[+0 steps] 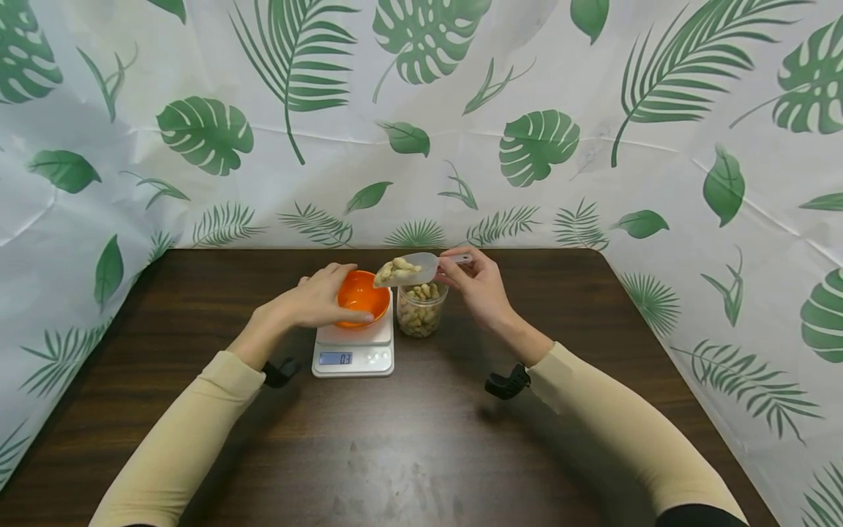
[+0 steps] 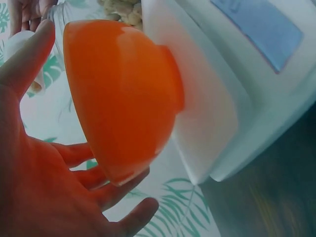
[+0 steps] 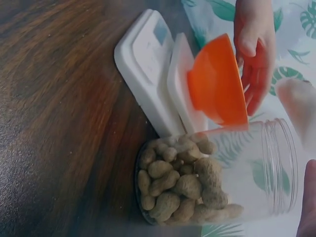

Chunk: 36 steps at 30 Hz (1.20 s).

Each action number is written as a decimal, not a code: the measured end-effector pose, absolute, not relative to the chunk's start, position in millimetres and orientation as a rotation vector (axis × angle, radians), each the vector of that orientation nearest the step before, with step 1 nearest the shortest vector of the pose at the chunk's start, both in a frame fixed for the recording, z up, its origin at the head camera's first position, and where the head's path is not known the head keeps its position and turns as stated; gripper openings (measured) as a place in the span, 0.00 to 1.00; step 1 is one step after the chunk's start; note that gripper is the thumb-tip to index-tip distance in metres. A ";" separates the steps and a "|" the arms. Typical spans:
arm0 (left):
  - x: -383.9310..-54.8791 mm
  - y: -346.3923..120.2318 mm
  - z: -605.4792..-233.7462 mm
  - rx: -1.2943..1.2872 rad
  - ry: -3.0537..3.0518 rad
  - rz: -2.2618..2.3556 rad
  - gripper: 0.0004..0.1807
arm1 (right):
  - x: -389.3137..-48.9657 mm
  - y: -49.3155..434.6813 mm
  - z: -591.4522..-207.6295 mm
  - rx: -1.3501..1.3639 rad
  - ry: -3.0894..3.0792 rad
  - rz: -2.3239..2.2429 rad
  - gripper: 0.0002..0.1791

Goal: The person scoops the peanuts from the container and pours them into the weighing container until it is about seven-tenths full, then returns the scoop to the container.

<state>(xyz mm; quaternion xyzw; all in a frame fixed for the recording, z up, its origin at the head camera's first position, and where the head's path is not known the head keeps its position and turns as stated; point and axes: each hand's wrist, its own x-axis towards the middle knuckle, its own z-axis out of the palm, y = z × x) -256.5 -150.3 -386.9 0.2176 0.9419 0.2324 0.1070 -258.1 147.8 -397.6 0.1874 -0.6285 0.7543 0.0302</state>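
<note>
An orange bowl [image 1: 356, 294] stands on a white digital scale [image 1: 350, 366]. My left hand [image 1: 320, 296] is spread loosely about the bowl's left side, thumb by the front rim and fingers around the far side. In the left wrist view, its fingers [image 2: 123, 192] pass behind the bowl. My right hand [image 1: 479, 285] pinches the handle of a translucent scoop [image 1: 424, 265]. Peanuts in shells [image 1: 398, 269] lie in the scoop, whose front reaches the bowl's right rim. Under the scoop is a clear jar [image 1: 421, 322], partly filled with peanuts [image 3: 182, 182].
The dark wooden table [image 1: 408, 454] extends in front of the scale and to both sides. A leaf-printed white sheet [image 1: 461, 146] hangs behind it. Black wrist straps [image 1: 508, 382] hang below the sleeves. The scale display [image 1: 336, 359] is lit, facing me.
</note>
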 end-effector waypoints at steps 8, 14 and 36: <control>-254.9 -162.4 -389.7 0.625 2.754 0.702 0.61 | -260.5 138.2 -399.4 0.595 -2.015 2.273 0.08; -253.1 -167.2 -390.7 0.632 2.731 0.720 0.62 | -264.0 134.6 -399.4 0.645 -2.092 2.185 0.11; -253.7 -168.1 -393.9 0.645 2.738 0.731 0.63 | -264.2 145.6 -369.5 0.726 -2.292 1.776 0.11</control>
